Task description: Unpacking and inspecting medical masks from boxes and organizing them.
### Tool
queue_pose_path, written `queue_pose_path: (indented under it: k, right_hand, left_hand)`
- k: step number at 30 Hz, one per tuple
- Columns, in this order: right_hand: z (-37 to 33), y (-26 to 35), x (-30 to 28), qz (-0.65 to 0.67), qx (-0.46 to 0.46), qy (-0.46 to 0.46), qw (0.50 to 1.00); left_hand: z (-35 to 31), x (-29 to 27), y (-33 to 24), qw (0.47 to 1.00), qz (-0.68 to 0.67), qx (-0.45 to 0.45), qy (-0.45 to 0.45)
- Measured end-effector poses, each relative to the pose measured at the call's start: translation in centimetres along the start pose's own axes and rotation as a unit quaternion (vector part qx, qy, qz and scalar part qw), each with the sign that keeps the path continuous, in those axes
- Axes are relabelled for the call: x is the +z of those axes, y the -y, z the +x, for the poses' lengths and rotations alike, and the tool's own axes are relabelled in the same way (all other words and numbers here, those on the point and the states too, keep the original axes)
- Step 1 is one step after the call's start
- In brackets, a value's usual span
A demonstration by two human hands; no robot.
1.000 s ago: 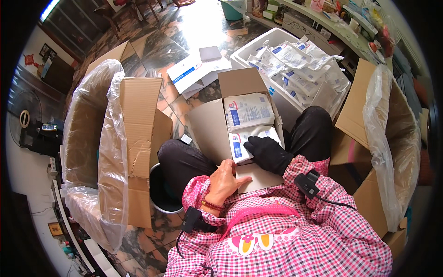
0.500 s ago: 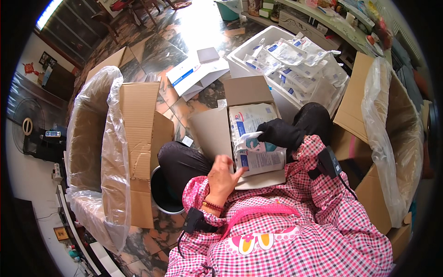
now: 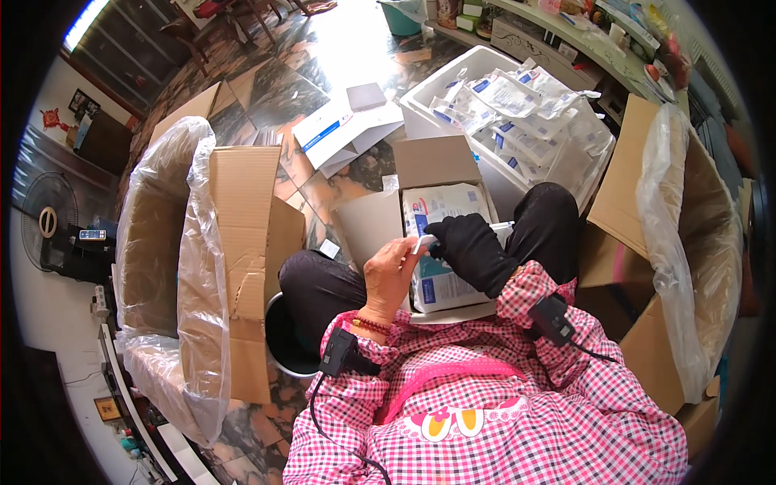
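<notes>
My left hand (image 3: 388,275), bare with a beaded bracelet at the wrist, pinches the end of a small white flat piece (image 3: 423,242). Wearing a black glove, my right hand (image 3: 473,249) is closed on the same piece from the other side and hides most of it. Both hands meet over an open carton (image 3: 436,162) standing between my knees. Inside the carton lie white plastic packs (image 3: 443,289) with blue labels, partly covered by my gloved hand.
A white foam box (image 3: 422,103) beyond my right knee holds many white packets (image 3: 505,97). Large cardboard boxes lined with clear plastic stand at left (image 3: 242,242) and right (image 3: 630,178). A dark bin (image 3: 279,343) sits by my left knee. A white opened carton (image 3: 343,129) lies on the tiled floor.
My left hand has risen from the carton's near edge to pinch the white piece. My gloved hand has turned over and moved slightly left and nearer, bringing the piece toward my left fingers.
</notes>
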State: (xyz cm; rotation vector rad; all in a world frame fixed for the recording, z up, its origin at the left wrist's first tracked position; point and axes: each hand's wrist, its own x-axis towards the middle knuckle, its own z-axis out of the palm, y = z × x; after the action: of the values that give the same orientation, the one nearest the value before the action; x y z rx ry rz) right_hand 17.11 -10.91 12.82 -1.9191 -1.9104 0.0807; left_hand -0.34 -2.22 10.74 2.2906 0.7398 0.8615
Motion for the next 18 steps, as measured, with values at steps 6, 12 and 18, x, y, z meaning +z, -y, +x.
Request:
queue_pose_path:
  k: [6,12,18]
  right_hand:
    - [1.6,0.3,-2.7,0.133,0.028,0.041,0.990]
    - [1.4,0.1,-2.0,0.215,0.028,0.039,0.976]
    - [0.8,2.4,-3.4,0.130,-0.054,-0.094,0.986]
  left_hand:
    - [2.1,-1.6,-2.0,0.993,-0.107,-0.037,-0.042]
    - [3.3,-2.6,-3.2,0.993,-0.115,-0.009,0.027]
    - [2.8,-1.3,-3.4,0.985,-0.162,-0.064,-0.013]
